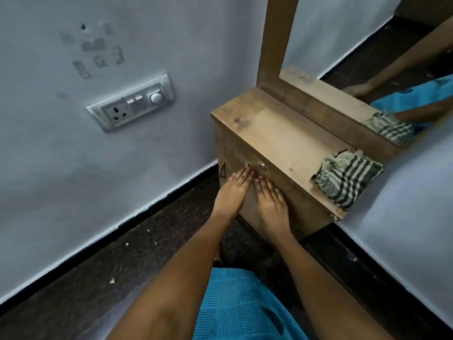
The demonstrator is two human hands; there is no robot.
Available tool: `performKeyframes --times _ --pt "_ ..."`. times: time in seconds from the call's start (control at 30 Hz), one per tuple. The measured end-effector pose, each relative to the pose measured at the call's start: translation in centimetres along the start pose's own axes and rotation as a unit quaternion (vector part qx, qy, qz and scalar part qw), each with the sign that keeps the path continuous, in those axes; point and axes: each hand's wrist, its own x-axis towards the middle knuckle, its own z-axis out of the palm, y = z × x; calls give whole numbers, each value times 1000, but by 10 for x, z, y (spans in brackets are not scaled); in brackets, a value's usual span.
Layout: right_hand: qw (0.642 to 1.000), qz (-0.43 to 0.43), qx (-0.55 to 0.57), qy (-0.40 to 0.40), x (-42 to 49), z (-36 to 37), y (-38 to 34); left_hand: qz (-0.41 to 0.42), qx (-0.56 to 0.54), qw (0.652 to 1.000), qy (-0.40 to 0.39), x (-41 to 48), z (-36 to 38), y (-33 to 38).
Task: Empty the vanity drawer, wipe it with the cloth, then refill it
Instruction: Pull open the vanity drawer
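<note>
A wooden vanity (277,133) stands against the wall, and its drawer front (294,192) is closed. On that front sits a round metal lock (262,166). My left hand (231,192) and my right hand (270,203) lie flat side by side on the drawer front, fingers straight, fingertips just below the lock. A folded green-and-white checked cloth (348,179) lies on the vanity top at its right end. What is inside the drawer is hidden.
A mirror (382,52) in a wooden frame rises behind the vanity top. A switch and socket plate (131,105) is on the left wall. A small metal handle (222,170) shows on the vanity's left side. The floor (122,253) is dark. A white surface (404,217) is at the right.
</note>
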Motion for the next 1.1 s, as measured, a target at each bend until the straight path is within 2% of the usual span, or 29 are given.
performKeyframes --times 0.13,0.3,0.47,0.9,1.1 --pt "1000 17 7 21 12 3 8 -7 -65 998 1 17 6 1" --pt "998 40 -42 -29 26 0 0 -22 -93 995 2 30 6 -3" --pt "994 85 -11 -69 28 -11 -10 -8 -105 994 -11 27 -1 -11" --pt "997 28 -17 -63 -15 -31 -74 -33 -162 986 4 -54 -15 -40" --pt "996 1 -5 -90 -41 -41 -113 -38 -169 985 0 -103 -14 -61"
